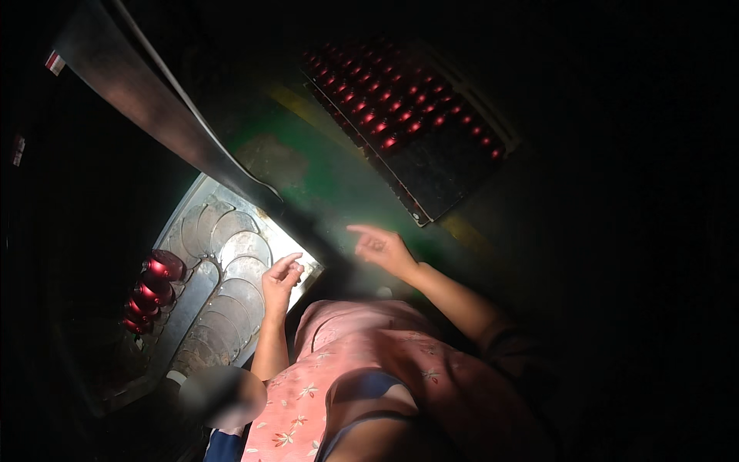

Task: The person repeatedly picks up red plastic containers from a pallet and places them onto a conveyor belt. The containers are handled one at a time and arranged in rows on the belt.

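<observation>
My left hand is above the lit right-hand corner of a conveyor with overlapping crescent-shaped metal plates. Its index finger stretches out, the other fingers curl loosely, and I see nothing held. To its right my right hand hovers over the green floor, index finger pointing left and the rest half bent; it holds nothing visible. Shiny red rounded pieces stand in a row along the conveyor's far left side, apart from both hands.
A dark tray bearing many rows of red shiny pieces lies ahead to the right. A long metal guard slants over the conveyor from the upper left. My pink flowered apron is close to the conveyor's edge. Deep shadow hides the surroundings.
</observation>
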Demonstrator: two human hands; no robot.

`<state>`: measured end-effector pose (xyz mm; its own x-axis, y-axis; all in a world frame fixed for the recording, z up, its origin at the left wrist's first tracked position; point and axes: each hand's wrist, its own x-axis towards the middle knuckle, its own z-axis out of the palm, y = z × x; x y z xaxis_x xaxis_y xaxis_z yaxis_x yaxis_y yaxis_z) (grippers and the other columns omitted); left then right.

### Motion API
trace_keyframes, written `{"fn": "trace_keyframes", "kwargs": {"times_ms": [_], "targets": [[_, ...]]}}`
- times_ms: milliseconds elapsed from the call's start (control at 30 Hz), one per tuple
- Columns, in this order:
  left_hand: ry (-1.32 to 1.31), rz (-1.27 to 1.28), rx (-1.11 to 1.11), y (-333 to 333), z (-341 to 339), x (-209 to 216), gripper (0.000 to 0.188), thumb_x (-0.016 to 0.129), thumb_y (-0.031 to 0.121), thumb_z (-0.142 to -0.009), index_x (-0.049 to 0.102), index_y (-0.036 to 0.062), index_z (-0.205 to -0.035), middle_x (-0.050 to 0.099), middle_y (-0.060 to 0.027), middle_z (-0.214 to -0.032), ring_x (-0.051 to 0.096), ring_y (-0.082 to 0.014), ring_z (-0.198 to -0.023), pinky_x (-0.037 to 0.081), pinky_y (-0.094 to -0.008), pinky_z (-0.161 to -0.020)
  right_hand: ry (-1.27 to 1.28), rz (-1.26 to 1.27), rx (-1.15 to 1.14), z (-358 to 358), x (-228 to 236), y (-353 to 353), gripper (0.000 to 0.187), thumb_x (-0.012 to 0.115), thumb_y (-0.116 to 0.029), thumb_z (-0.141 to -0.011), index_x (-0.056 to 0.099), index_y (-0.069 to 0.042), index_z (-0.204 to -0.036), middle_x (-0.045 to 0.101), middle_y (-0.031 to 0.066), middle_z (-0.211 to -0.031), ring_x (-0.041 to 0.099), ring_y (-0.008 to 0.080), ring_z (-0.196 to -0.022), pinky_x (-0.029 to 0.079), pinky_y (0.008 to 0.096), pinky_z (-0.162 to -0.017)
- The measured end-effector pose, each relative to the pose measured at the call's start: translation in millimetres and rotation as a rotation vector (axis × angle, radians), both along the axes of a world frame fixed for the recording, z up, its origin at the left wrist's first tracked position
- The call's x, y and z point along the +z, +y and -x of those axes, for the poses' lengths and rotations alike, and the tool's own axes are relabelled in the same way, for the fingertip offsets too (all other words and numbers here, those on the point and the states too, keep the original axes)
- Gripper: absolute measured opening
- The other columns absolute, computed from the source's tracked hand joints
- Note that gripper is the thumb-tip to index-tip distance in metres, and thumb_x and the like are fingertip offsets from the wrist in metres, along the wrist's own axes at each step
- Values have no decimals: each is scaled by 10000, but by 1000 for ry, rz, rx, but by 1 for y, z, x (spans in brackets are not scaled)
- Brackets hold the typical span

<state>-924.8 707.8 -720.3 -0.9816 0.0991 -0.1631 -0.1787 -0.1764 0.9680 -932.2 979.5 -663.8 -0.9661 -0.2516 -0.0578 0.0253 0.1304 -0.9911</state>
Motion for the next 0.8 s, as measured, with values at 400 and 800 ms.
{"fn": "trace_keyframes", "kwargs": {"times_ms": [400,800], "targets": [[1,360,-775,250,198,-18,327,774,59,-821,702,48,-1139,612,-9,-880,530,-88,-785,466,-228,-738,1,35,-776,39,-70,276,571,717,-120,-882,486,-54,-1399,656,21,-954,602,83,-795,488,230,-662],[546,618,-932,574,477,-79,820,902,293,-632,546,68,-1335,600,-144,-1286,576,-287,-1147,485,-402,-954,-369,-228,-889,81,-130,500,709,742,-283,-860,404,-113,-1460,561,115,-1337,546,223,-1240,500,386,-992]]}}
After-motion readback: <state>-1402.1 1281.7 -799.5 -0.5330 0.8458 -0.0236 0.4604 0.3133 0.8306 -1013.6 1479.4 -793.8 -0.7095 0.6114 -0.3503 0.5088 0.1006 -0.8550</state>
